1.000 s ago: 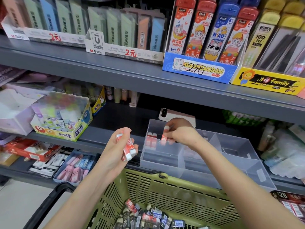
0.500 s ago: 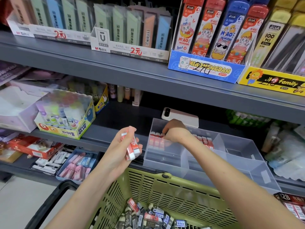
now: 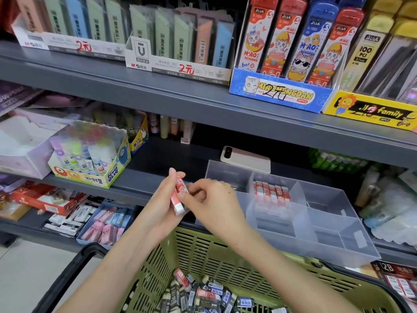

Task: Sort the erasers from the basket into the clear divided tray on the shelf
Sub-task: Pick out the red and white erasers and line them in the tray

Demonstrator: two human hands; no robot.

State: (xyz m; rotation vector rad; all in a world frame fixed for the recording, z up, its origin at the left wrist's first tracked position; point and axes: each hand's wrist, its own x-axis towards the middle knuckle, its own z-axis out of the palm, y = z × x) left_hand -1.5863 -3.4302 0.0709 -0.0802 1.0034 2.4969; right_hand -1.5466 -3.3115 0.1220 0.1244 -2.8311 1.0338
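Red erasers (image 3: 178, 196) — both hands' grip closed.

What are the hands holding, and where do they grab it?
Left hand holds red erasers around their middle; right hand pinches their side.

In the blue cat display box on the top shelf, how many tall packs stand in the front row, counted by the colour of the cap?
Front row of the blue display box:
Red-capped packs: 3
Blue-capped pack: 1
Total: 4
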